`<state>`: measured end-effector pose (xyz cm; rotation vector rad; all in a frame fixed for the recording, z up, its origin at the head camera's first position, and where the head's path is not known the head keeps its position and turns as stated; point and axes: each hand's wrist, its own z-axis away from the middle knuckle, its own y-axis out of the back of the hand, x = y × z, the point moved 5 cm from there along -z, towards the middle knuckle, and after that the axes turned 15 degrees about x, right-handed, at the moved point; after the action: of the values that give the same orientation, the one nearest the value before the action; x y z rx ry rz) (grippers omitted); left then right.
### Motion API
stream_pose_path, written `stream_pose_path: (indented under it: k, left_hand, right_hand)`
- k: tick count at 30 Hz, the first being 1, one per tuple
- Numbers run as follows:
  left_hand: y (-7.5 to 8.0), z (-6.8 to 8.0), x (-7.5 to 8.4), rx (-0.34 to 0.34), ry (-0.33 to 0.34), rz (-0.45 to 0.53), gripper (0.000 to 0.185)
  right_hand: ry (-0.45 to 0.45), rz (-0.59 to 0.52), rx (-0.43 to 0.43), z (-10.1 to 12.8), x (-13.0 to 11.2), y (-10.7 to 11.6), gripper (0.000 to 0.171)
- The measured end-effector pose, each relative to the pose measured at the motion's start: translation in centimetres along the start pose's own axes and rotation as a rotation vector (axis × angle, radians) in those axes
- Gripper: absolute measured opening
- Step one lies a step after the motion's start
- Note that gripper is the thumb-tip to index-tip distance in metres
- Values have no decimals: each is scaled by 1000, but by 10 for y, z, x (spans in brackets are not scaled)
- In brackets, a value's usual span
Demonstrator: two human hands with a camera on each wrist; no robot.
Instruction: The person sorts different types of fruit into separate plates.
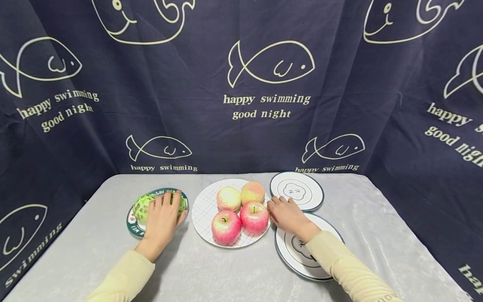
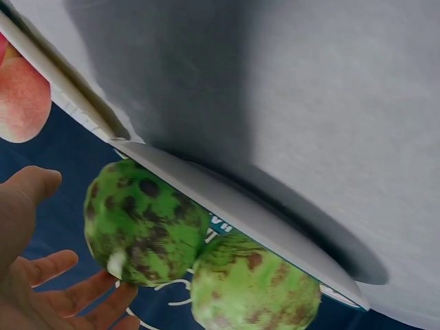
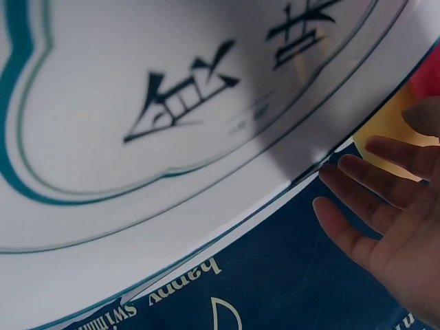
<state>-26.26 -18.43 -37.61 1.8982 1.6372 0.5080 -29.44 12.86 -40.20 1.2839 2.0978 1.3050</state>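
Observation:
On the left, a green-rimmed plate bears two green, brown-spotted custard apples, one at its left and one partly hidden behind my left hand. That hand reaches over the plate with fingers spread, fingertips at the edge of the fruit and thumb apart from it. My right hand, its fingers loosely bent and holding nothing, hovers at the right edge of the checked white plate. Beside its fingertips is a red apple. Another red apple and two peaches, one pale and one orange, share that plate.
Two white plates with dark rims lie on the right, one at the back and one nearer, partly under my right forearm. A grey cloth covers the table. Dark blue curtains with fish drawings enclose the back and sides.

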Motion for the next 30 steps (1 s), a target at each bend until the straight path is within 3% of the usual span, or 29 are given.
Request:
stream_pose_path:
  k: [19, 30]
  left_hand:
    - [7, 6, 28, 29, -61, 62, 56]
    - [6, 15, 43, 0, -76, 94, 56]
  right_hand:
    - [18, 2, 180, -17, 6, 21, 20]
    - [6, -26, 197, -35, 3, 23, 22]
